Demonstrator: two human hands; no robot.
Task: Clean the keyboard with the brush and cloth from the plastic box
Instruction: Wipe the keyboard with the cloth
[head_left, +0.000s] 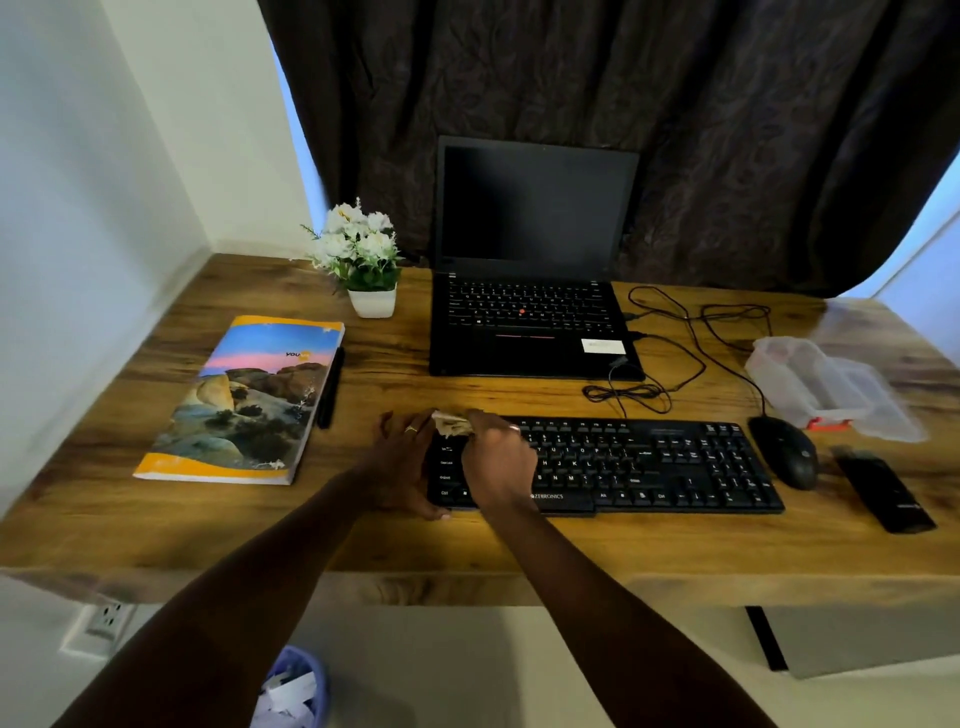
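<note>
A black keyboard (649, 465) lies across the front of the wooden desk (395, 540). My right hand (496, 457) is closed on a crumpled beige cloth (453, 423) and presses it onto the keyboard's far left corner. My left hand (402, 462) grips the keyboard's left end, thumb at its front edge. A clear plastic box (808, 384) stands at the right, with its lid beside it and a red-orange item showing at its near edge. I see no brush plainly.
An open black laptop (530, 270) sits behind the keyboard with loose cables to its right. A black mouse (787, 451) and a black flat device (883, 491) lie right of the keyboard. A notebook (244, 402), a pen and a flower pot (363, 254) occupy the left.
</note>
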